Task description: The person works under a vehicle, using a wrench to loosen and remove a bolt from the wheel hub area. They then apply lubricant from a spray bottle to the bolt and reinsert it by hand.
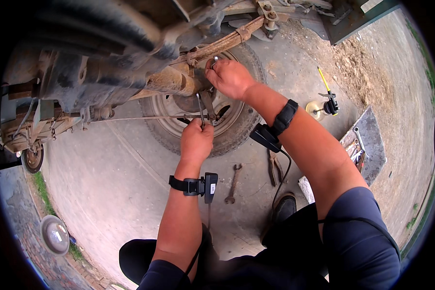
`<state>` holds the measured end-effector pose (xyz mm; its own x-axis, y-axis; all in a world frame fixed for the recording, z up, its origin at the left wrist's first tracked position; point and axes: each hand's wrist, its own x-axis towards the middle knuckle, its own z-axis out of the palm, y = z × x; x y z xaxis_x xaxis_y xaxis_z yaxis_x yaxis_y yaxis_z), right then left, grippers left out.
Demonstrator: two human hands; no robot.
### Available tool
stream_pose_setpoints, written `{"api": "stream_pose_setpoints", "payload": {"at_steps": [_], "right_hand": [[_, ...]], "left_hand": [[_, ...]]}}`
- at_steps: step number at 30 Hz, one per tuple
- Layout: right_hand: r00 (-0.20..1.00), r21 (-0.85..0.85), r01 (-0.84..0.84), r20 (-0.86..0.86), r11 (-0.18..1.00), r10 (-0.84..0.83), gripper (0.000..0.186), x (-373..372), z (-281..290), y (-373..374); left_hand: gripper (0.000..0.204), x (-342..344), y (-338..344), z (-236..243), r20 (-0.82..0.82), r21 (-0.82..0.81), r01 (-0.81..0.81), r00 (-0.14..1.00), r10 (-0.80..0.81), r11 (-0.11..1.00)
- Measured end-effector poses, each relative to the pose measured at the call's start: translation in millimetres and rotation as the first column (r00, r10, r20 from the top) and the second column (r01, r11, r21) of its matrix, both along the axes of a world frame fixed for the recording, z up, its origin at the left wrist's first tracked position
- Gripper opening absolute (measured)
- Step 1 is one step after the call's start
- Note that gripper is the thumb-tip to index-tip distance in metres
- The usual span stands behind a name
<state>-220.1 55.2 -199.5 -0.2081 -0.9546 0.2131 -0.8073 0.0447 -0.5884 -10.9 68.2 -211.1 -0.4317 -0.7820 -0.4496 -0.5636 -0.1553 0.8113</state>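
My left hand (pixel 196 140) is closed around the lower end of a slim metal wrench (pixel 198 102). The wrench points up toward the rusty lever (pixel 207 104) beside the wheel hub. My right hand (pixel 231 79) is closed higher up, in front of the tyre and just below the leaf spring (pixel 227 42). A shiny metal tool end (pixel 216 59) sticks out past its fingers; the rest is hidden in the grip, so its kind is unclear. Behind both hands stands the wheel (pixel 154 121), with a thin rod (pixel 145 118) running left from the lever.
On the concrete lie an open-ended wrench (pixel 234 183) and pliers (pixel 274 166). To the right stand an oil can (pixel 329 105) with a yellow spout and a metal tray (pixel 376 147) of wrenches. The rusty axle (pixel 171 81) and undercarriage hang overhead. A round basin (pixel 55 235) sits far left.
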Motion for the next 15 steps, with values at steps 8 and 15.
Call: {"api": "stream_pose_setpoints", "payload": {"at_steps": [8, 15], "right_hand": [[0.997, -0.086, -0.058, 0.042, 0.995, 0.062, 0.020, 4, 0, 16], [0.924, 0.021, -0.314, -0.221, 0.949, 0.311, 0.020, 17, -16, 68]], "left_hand": [[0.026, 1, -1, -3, 0.016, -0.054, 0.031, 0.999, -0.031, 0.998], [0.024, 0, -3, 3, -0.006, -0.010, 0.007, 1.000, -0.007, 1.000]]}}
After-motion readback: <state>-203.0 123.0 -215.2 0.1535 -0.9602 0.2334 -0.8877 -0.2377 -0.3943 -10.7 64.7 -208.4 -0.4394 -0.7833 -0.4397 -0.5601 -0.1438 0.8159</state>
